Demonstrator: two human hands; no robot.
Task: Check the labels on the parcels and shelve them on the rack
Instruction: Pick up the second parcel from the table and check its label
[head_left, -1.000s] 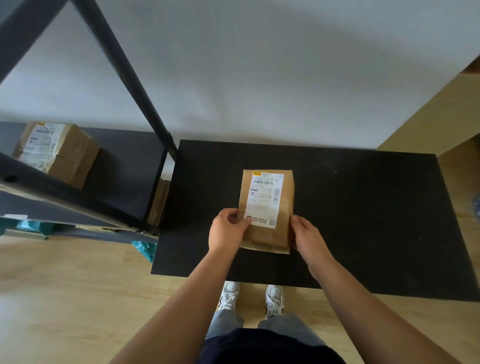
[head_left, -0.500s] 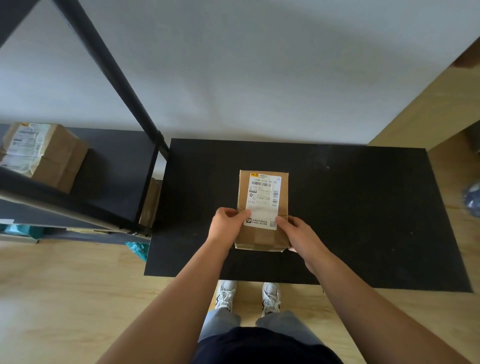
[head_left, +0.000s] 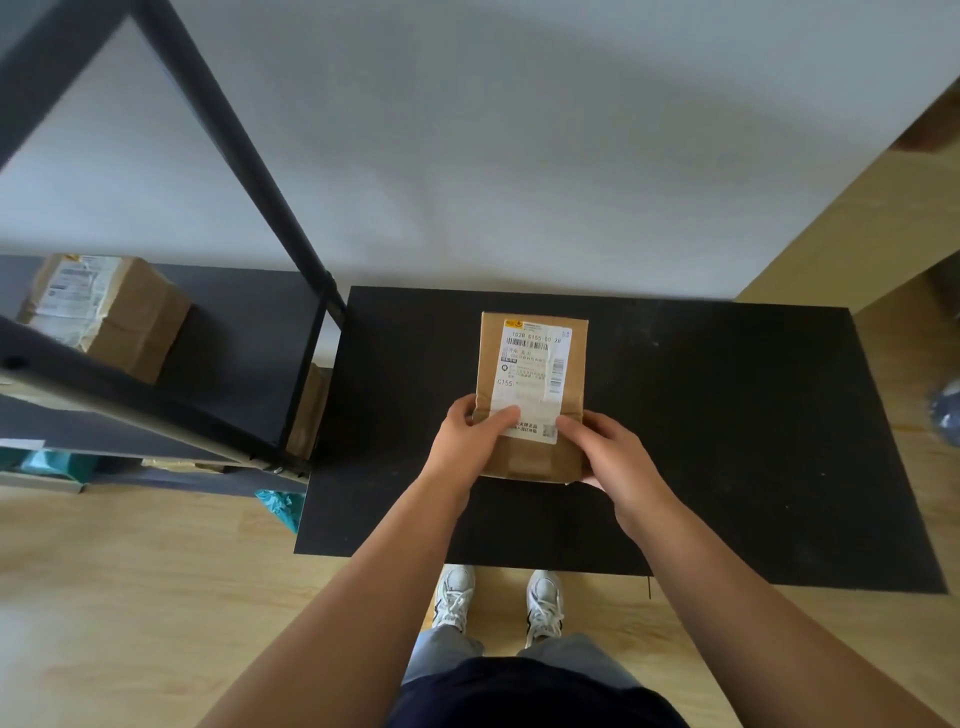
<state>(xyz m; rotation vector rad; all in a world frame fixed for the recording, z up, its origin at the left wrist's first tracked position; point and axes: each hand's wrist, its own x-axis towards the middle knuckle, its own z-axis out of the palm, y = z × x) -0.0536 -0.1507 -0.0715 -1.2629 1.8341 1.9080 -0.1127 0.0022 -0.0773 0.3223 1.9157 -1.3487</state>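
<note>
A brown cardboard parcel (head_left: 530, 364) with a white shipping label facing up is over the middle of the black table (head_left: 727, 441). My left hand (head_left: 470, 441) grips its near left edge, thumb on the label. My right hand (head_left: 610, 457) grips its near right corner, fingers reaching the label's lower edge. Both hands hold the parcel at its near end. The black metal rack (head_left: 234, 353) stands to the left of the table.
Another brown labelled parcel (head_left: 104, 312) sits on the rack's shelf at the left. A further cardboard box (head_left: 309, 410) shows behind the rack's post. Teal packages (head_left: 280, 506) lie on lower shelves. A bluish bag (head_left: 945, 410) is at the right edge. The floor is wood.
My right hand has slid from the parcel's side onto its top, fingers now at the label. The parcel has stayed in nearly the same place over the table.
</note>
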